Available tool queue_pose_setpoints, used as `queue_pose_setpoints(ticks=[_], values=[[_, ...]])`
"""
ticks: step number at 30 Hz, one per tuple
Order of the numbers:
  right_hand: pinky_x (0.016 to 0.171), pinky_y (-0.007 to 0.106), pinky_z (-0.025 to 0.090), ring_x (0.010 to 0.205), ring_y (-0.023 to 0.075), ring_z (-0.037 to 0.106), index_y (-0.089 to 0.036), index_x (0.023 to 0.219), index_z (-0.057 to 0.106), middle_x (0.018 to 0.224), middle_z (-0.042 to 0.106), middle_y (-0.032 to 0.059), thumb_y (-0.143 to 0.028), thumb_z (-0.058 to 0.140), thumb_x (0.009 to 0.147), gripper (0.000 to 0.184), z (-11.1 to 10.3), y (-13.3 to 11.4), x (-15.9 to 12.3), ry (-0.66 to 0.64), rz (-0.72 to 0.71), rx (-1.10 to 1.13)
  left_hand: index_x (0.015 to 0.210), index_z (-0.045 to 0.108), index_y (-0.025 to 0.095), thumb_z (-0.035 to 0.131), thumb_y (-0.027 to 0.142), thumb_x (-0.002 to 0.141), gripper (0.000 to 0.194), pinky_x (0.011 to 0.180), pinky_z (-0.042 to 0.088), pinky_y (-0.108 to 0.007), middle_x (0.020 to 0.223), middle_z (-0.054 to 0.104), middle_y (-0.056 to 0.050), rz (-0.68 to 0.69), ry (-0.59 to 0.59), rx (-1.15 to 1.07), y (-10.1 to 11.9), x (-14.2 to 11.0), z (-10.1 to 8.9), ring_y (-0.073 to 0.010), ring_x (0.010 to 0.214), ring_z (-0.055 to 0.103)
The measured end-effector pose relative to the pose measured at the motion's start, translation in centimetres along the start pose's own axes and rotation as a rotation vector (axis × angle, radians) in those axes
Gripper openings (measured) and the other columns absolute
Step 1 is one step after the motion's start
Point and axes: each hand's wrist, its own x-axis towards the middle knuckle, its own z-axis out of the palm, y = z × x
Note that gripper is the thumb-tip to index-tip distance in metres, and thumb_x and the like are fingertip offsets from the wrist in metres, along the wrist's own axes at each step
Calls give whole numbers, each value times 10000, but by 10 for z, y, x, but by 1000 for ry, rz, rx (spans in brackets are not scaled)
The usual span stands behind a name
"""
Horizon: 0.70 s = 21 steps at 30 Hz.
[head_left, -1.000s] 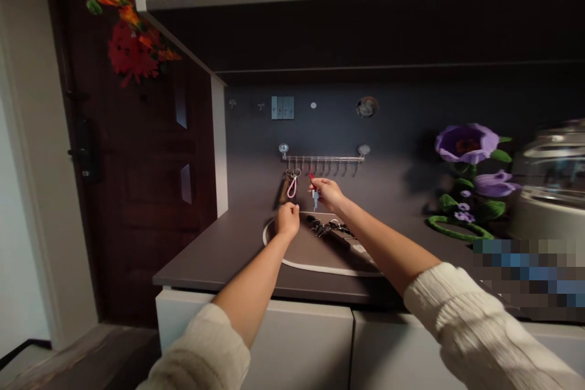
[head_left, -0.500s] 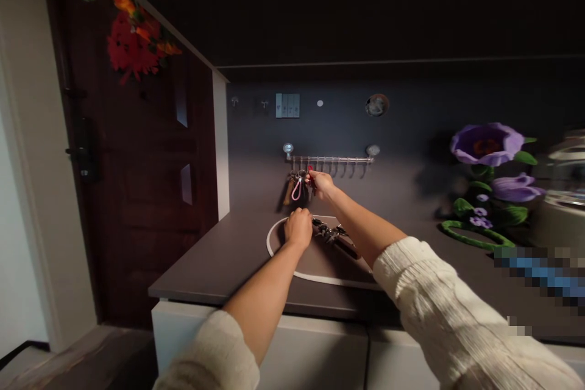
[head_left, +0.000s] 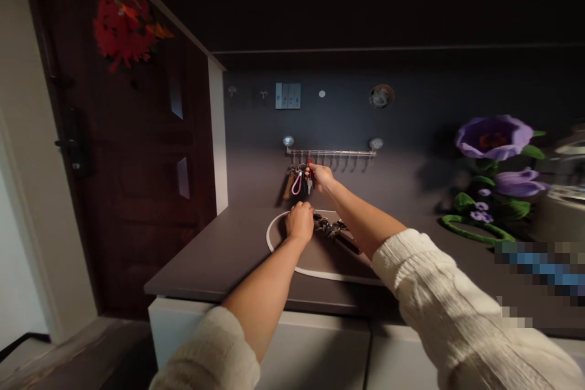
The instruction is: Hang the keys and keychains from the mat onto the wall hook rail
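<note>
My right hand (head_left: 322,177) is closed in a pinch on a bunch of keys (head_left: 309,185) with a red tag, right at the clear hook rail (head_left: 336,152) on the back wall. Whether its ring sits on a hook cannot be made out. Just left of my fingers a pink loop keyring (head_left: 297,184) and a brown fob (head_left: 289,186) hang from the rail. My left hand (head_left: 300,221) is lower, over the white-rimmed brown mat (head_left: 320,259), fingers curled and their tips hidden. Beside it several dark keys (head_left: 329,229) lie on the mat, partly behind my right forearm.
Purple felt flowers (head_left: 494,137) and a pale appliance (head_left: 555,213) stand on the right of the counter (head_left: 196,262). A dark shelf (head_left: 365,6) overhangs it. Switches (head_left: 287,96) are on the wall. A dark red door (head_left: 137,195) is on the left.
The view has tilted down slightly, so the shelf's upper edge is out of sight. Both hands keep almost the same places, the right one still on the keys at the rail.
</note>
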Motion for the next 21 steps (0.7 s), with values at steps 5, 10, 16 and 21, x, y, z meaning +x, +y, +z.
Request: queue_pose_setpoints(ticks=[5, 10, 16, 21], values=[[369, 164, 342, 361, 46, 402, -153, 619, 455, 434, 467, -40, -79, 435, 808, 204, 1, 1, 0, -2, 0, 2, 890, 603, 189, 356, 262, 863, 259, 745, 388, -280, 945, 593, -84, 1, 2, 1, -1, 0, 1, -187, 889, 546], [380, 173, 334, 363, 49, 406, -158, 582, 449, 425, 472, -36, -88, 450, 795, 224, -1, 3, -1, 23, 11, -41, 891, 599, 193, 367, 275, 862, 248, 750, 382, -266, 950, 588, -86, -16, -1, -14, -1, 0, -1, -177, 894, 543], [409, 186, 327, 373, 51, 411, -146, 540, 495, 425, 503, -25, -96, 503, 733, 200, -8, 8, 0, 74, -1, -249, 892, 597, 191, 379, 280, 858, 238, 734, 381, -267, 960, 586, -87, -80, 24, -62, -4, 0, -1, -177, 883, 542], [406, 182, 315, 386, 51, 401, -134, 548, 525, 448, 523, -17, -92, 523, 686, 145, -15, 17, 5, 37, -34, -312, 892, 599, 200, 404, 259, 848, 209, 714, 379, -253, 955, 591, -80, -158, 10, -112, -10, 2, 1, -159, 851, 551]])
